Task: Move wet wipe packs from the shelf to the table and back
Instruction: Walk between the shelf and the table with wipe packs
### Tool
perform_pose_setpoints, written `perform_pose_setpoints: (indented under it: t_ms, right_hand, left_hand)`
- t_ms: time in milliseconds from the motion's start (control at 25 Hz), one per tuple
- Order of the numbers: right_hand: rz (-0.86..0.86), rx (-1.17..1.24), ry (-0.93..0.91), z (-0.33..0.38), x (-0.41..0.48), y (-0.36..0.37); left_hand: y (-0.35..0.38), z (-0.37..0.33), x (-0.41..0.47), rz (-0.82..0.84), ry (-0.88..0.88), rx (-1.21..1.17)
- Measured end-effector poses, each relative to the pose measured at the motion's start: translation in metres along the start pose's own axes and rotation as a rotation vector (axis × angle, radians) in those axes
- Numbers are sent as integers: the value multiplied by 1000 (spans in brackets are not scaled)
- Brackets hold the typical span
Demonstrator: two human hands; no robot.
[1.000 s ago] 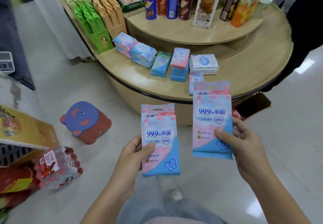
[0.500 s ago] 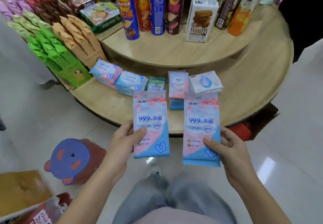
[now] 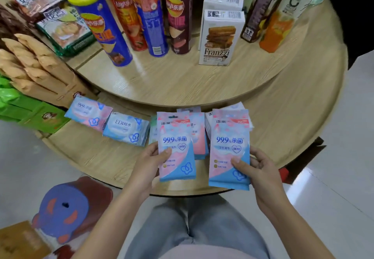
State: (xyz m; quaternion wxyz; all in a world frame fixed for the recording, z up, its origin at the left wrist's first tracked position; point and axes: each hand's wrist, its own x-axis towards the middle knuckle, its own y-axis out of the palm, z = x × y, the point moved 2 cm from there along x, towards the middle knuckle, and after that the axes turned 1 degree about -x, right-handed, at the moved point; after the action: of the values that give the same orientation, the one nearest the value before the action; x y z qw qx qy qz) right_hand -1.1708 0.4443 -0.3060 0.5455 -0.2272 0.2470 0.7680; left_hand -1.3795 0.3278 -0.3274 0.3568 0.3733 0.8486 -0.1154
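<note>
**Wipe packs, both hands: now over the shelf's lower tier**

Items: one pink-and-blue wipe pack [image 3: 176,147] in the left hand [image 3: 148,163]. A small stack of the same packs [image 3: 229,151], at least two by the offset edges, in the right hand [image 3: 261,170].

Change: a second ago both lots hang over the floor, well short of the round wooden shelf [image 3: 97,157]. Now they sit above the front edge of its lower tier, just in front of the shelved packs [image 3: 199,139] lying there. Neither lot appears to touch the wood.

Meaning: judged the return leg, nearly done. Set-down by the matching piles looks next; nothing is released yet.

Grip: each hand is closed in a pinch, thumb on the printed face, fingers behind.
- The left grip takes the pack's lower left edge, so the pack stands up and to the right of it.
- The right grip takes the stack's lower right edge, so the stack rises up and to the left.

Both lots are upright, faces toward the camera.
</note>
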Motion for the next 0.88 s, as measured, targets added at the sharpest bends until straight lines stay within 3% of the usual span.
perform_pose_setpoints:
  t_ms: [160, 400, 720, 880]
  right_hand:
    - [2, -2, 25, 10, 35, 4]
    - [80, -10, 100, -16, 53, 43]
    - [71, -281, -39, -39, 52, 79]
    - [121, -302, -46, -46, 51, 98]
  left_hand:
    - [19, -1, 36, -21, -33, 23]
    - [26, 14, 47, 91, -112, -43]
    - [14, 17, 36, 155, -85, -104]
    - [-3, 21, 39, 108, -73, -132]
